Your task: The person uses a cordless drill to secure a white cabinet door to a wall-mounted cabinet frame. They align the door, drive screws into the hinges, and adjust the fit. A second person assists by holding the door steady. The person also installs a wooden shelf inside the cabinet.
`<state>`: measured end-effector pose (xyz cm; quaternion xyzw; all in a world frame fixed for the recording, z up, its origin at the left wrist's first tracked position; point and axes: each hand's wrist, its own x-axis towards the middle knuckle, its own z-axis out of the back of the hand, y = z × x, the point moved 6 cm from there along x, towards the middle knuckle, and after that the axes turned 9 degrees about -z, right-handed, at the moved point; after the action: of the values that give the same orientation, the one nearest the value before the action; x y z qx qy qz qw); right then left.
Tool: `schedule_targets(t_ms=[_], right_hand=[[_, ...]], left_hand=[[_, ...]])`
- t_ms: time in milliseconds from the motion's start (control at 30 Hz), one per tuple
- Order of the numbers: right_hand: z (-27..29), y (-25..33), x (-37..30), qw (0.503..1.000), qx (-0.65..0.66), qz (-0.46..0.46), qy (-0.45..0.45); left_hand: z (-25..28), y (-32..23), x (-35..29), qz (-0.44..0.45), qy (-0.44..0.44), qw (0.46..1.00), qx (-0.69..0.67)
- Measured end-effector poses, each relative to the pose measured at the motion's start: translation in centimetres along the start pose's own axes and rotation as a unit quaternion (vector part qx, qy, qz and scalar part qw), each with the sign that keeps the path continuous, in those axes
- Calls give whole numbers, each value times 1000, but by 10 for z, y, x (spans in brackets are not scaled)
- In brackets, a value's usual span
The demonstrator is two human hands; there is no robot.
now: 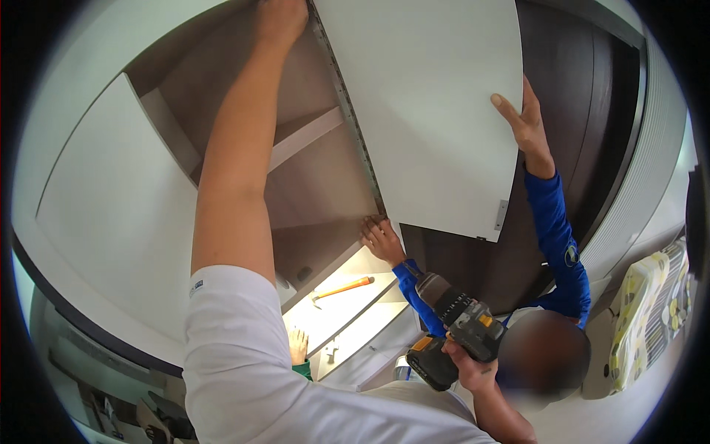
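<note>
My left hand is raised high at the upper end of a hinge strip. Its fingers look curled, but the picture's top edge cuts them off and hides what they grip. My right hand is closed around the handle of a black and yellow cordless drill, whose chuck points up and left. The strip runs along one long edge of a white cabinet door, which stands swung out. A co-worker in blue sleeves steadies the door's right edge with one hand and touches near the strip's lower end with the other hand.
Brown shelves show inside the cabinet. Below, an orange-handled hammer lies on a lit white surface, near a green-sleeved person's hand. A closed white door stands left. The co-worker's head is close beside the drill; a patterned cushion sits right.
</note>
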<state>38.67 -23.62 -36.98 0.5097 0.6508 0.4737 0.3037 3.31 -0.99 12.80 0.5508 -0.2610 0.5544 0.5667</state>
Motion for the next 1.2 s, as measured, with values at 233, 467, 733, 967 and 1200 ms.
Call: schedule_targets(t_ms=[233, 467, 733, 967, 1200], right_hand=[[1, 1, 2, 998, -50, 46, 10], [0, -6, -2, 998, -27, 50, 2], [-3, -8, 0, 997, -46, 59, 5], [-11, 2, -1, 999, -2, 38, 1], [-7, -7, 7, 997, -48, 61, 11]], left_hand=[[6, 3, 1, 9, 35, 999, -28], [-21, 24, 8, -31, -5, 999, -37], [-4, 7, 3, -8, 11, 998, -65], [-13, 13, 6, -27, -27, 999, -27], [0, 5, 1, 35, -84, 991, -100]])
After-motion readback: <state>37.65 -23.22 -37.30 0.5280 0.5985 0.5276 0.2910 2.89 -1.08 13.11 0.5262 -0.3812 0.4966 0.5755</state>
